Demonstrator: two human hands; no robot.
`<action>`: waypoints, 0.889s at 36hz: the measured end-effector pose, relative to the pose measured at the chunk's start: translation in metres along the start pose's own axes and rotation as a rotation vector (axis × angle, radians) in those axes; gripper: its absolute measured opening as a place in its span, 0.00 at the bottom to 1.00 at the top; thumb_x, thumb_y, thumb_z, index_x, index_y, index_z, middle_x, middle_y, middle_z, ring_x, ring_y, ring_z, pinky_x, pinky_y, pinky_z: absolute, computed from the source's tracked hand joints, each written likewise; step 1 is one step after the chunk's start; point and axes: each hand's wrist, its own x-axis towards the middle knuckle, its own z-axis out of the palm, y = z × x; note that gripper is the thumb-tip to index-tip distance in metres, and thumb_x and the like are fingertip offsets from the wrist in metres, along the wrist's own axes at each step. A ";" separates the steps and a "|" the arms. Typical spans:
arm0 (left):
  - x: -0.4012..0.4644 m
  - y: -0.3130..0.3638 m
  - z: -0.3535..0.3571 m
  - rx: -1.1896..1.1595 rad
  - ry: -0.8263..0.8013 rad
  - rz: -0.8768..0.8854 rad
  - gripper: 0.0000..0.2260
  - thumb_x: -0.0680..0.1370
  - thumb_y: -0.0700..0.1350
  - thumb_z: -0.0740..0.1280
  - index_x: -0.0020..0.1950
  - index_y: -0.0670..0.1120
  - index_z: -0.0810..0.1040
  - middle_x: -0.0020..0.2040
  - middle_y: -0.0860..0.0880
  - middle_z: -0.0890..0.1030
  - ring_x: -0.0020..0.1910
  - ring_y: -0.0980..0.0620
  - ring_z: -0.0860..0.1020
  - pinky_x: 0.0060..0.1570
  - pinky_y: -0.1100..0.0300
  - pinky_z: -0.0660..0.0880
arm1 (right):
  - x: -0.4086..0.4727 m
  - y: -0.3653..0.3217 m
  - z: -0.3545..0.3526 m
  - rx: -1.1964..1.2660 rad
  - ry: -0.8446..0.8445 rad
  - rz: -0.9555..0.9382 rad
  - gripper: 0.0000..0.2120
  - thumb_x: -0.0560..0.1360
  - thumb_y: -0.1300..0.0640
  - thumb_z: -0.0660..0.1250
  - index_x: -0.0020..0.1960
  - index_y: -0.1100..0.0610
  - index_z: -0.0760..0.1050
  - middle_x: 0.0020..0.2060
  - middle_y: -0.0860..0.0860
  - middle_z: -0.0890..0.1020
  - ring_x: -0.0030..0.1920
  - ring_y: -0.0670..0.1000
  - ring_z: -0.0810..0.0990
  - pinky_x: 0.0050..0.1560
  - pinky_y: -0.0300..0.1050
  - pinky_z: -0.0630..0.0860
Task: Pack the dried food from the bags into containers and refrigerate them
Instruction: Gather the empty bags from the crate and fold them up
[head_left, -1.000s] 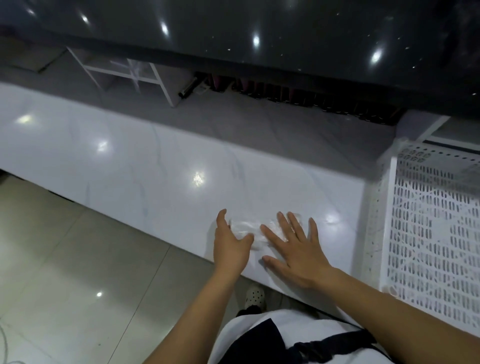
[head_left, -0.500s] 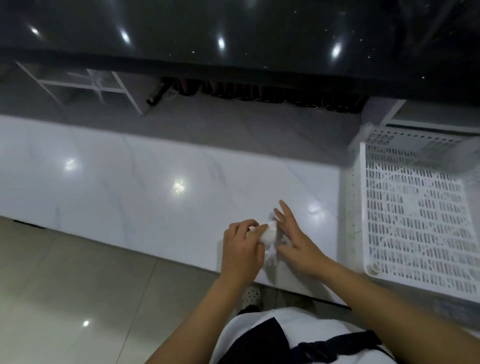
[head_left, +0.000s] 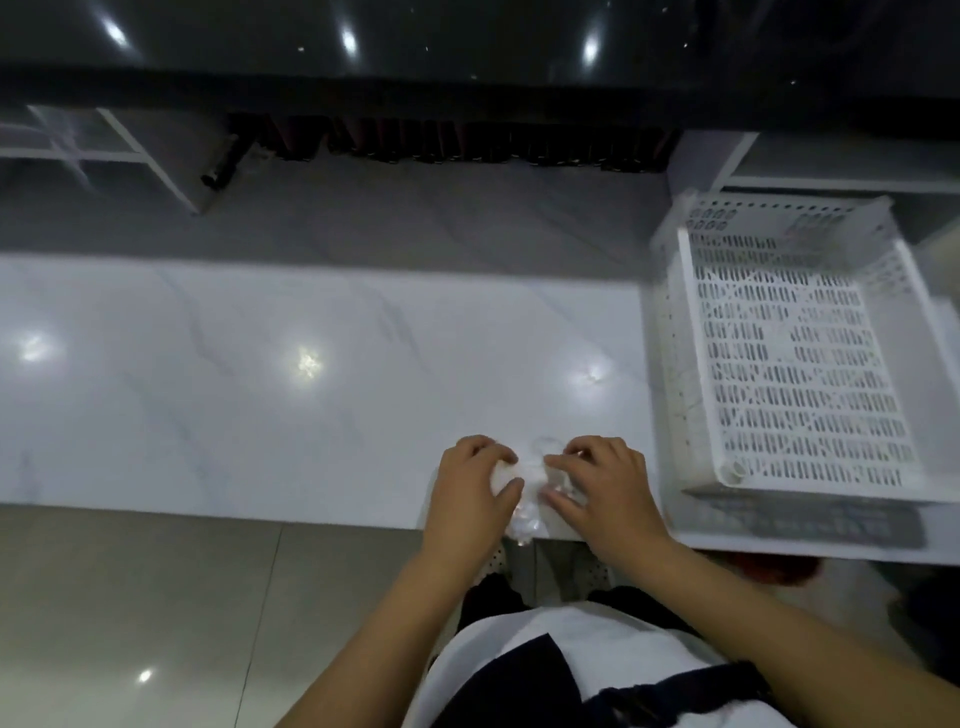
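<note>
While the left hand (head_left: 470, 486) is curling its fingers round a crumpled clear plastic bag (head_left: 524, 483) at the near edge of the white desk (head_left: 260, 389), the right hand (head_left: 605, 486) is pinching its other side; a white perforated basket (head_left: 800, 364) is standing just beside them.

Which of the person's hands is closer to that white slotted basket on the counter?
Right. The right hand is the one beside the white basket, gripping the crumpled clear bag; the left hand grips the bag's far side.
</note>
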 end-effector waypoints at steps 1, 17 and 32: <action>0.003 0.002 -0.003 0.017 -0.020 -0.012 0.12 0.76 0.43 0.71 0.60 0.49 0.80 0.61 0.53 0.75 0.60 0.54 0.72 0.53 0.70 0.62 | -0.002 -0.003 0.002 -0.005 0.016 0.013 0.15 0.69 0.50 0.79 0.54 0.52 0.84 0.51 0.52 0.80 0.52 0.57 0.77 0.52 0.51 0.69; 0.008 0.022 -0.022 -0.524 -0.258 -0.250 0.19 0.71 0.37 0.75 0.53 0.58 0.76 0.44 0.49 0.85 0.41 0.53 0.85 0.36 0.63 0.79 | -0.032 -0.031 -0.021 0.090 -0.080 0.277 0.32 0.67 0.30 0.67 0.68 0.41 0.74 0.63 0.41 0.71 0.67 0.47 0.61 0.65 0.45 0.54; -0.100 0.123 0.059 -0.791 -0.320 0.004 0.15 0.70 0.31 0.76 0.41 0.51 0.81 0.36 0.54 0.80 0.37 0.54 0.81 0.36 0.61 0.78 | -0.192 0.002 -0.096 0.157 0.226 0.322 0.24 0.68 0.31 0.67 0.59 0.40 0.81 0.55 0.40 0.73 0.61 0.48 0.65 0.59 0.47 0.60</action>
